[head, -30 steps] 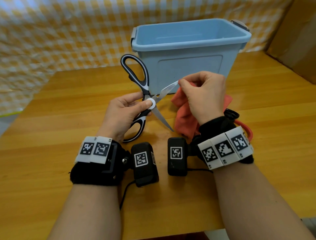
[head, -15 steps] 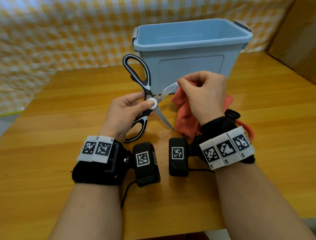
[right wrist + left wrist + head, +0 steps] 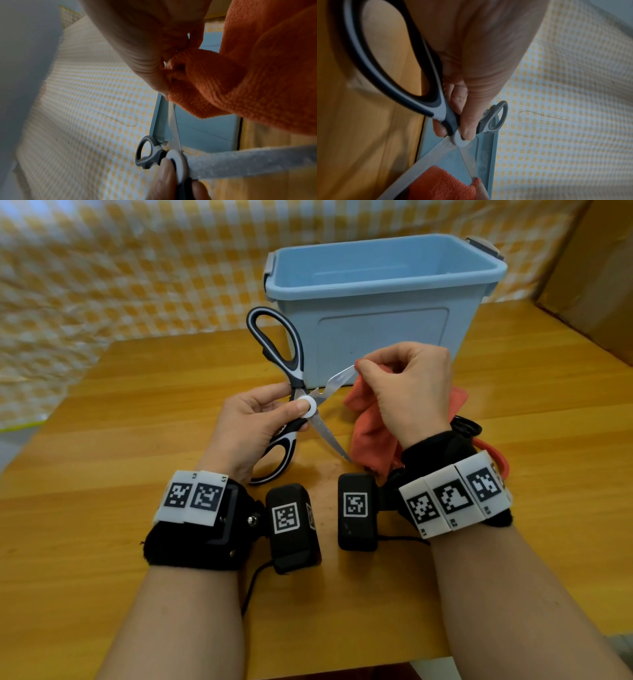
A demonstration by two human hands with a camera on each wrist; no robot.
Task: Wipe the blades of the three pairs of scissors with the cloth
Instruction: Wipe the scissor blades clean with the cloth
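My left hand (image 3: 255, 424) pinches black-and-white scissors (image 3: 291, 378) at the white pivot (image 3: 459, 139), holding them spread wide above the table. One blade (image 3: 337, 380) slants up to the right, the other (image 3: 330, 438) points down. My right hand (image 3: 407, 392) pinches an orange cloth (image 3: 368, 436) around the tip of the upper blade (image 3: 173, 121); the rest of the cloth (image 3: 257, 60) hangs below the hand. A second pair of scissors with black and red handles (image 3: 479, 440) lies on the table behind my right wrist, mostly hidden.
A light blue plastic bin (image 3: 380, 302) stands open just behind the scissors on the wooden table (image 3: 137, 412). A yellow checked cloth (image 3: 120, 268) hangs behind the table. Cardboard (image 3: 599, 275) stands at the far right.
My right hand with the cloth has stayed at the upper blade's tip, shifting only slightly. The left hand keeps its hold at the pivot.
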